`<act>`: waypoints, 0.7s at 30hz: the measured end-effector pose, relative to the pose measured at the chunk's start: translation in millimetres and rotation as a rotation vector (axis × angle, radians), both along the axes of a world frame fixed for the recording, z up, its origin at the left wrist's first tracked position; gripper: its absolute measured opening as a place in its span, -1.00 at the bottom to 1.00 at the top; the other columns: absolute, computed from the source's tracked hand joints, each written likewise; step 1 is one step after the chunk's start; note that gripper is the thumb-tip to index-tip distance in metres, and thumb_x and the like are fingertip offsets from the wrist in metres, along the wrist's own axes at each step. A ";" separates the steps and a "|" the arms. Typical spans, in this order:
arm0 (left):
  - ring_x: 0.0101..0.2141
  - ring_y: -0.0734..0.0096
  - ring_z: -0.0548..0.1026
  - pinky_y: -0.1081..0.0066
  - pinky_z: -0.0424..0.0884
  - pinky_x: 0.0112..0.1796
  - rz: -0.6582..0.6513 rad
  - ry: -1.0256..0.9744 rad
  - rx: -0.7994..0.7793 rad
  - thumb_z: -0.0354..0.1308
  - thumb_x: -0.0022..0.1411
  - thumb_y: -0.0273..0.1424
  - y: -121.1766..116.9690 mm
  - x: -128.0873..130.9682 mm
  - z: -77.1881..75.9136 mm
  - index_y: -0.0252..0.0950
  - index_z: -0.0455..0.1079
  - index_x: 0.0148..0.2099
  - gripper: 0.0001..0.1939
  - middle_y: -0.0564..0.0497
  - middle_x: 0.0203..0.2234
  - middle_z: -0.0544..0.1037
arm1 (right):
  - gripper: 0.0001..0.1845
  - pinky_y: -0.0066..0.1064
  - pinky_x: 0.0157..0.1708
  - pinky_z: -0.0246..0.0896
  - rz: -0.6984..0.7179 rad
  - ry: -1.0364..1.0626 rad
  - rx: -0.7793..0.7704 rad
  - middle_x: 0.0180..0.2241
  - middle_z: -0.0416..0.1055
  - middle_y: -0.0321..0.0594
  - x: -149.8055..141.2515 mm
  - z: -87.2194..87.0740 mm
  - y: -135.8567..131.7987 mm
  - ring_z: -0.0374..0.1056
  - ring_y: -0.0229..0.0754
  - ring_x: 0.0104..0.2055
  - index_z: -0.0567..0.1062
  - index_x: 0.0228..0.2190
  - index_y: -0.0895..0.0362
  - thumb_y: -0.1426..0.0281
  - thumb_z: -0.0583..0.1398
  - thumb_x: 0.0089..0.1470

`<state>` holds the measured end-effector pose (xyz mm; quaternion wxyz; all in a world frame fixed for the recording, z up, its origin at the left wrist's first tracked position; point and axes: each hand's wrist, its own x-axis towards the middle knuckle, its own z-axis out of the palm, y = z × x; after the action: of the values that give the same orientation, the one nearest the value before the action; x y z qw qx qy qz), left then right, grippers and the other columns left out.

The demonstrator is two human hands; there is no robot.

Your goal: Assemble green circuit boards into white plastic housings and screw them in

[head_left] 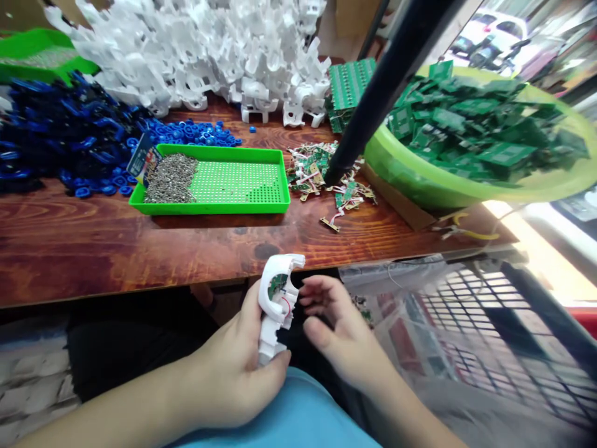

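Observation:
My left hand [233, 367] is closed round a white plastic housing [276, 305], held upright in front of the table edge over my lap. A small round green circuit board with a red wire sits inside the housing's upper part. My right hand [333, 330] is just to the right of the housing, fingers curled toward it, fingertips near or touching its side; I cannot make out anything held in them.
On the wooden table [69, 249]: a green tray [275, 199] with small metal screws [170, 180], a heap of white housings [209, 50], blue plastic rings [69, 137], loose small circuit boards [321, 174], a green basin [443, 186] of boards. A black pole [373, 93] slants across. Wire basket [489, 323] at right.

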<state>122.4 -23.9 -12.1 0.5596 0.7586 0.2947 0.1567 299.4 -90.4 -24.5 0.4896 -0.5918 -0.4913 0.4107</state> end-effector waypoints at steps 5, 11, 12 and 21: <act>-0.04 0.17 0.40 0.28 0.40 -0.10 -0.205 -0.041 0.192 0.00 0.16 -0.50 -3.8 16.3 -0.7 -0.23 -0.33 0.25 -0.27 -0.22 -0.01 0.30 | -0.21 -0.23 0.03 0.23 0.175 0.274 -0.052 -0.01 0.34 -0.06 -11.8 -9.4 -9.5 0.30 -0.09 0.04 0.18 0.07 0.12 0.00 0.25 -0.10; 0.12 -0.06 0.26 0.04 0.27 0.07 -0.334 0.167 0.398 0.04 0.17 -0.42 -5.4 35.4 -4.2 -0.21 -0.36 0.33 -0.19 -0.27 0.22 0.10 | -0.27 -0.27 0.00 0.24 -0.020 -0.011 0.066 -0.04 0.34 -0.09 11.7 -26.4 -24.8 0.33 -0.12 -0.02 0.19 0.07 0.12 0.35 0.30 -0.15; 0.15 -0.07 0.22 0.03 0.24 0.09 -0.342 0.203 0.442 0.02 0.18 -0.43 -2.2 37.4 -6.0 -0.21 -0.32 0.34 -0.21 -0.25 0.24 0.08 | -0.27 -0.29 -0.04 0.27 -0.073 -0.115 0.105 -0.08 0.33 -0.09 18.3 -33.0 -27.8 0.34 -0.13 -0.07 0.22 0.03 0.14 0.33 0.31 -0.20; 0.18 0.14 0.20 0.28 -0.12 0.23 -0.635 0.131 1.206 0.08 0.14 -0.53 61.8 98.7 -7.8 -0.18 -0.12 0.34 -0.23 -0.02 0.25 0.17 | -0.30 -0.10 0.10 0.13 -0.432 -0.434 0.020 0.00 0.28 0.01 102.9 -143.6 -91.3 0.22 0.00 0.08 0.26 0.00 0.17 0.27 0.30 -0.20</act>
<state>221.1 37.9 -19.9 0.0391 0.9952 -0.0476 0.0756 402.2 -181.7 -168.1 0.4551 -0.7516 -0.4513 0.1561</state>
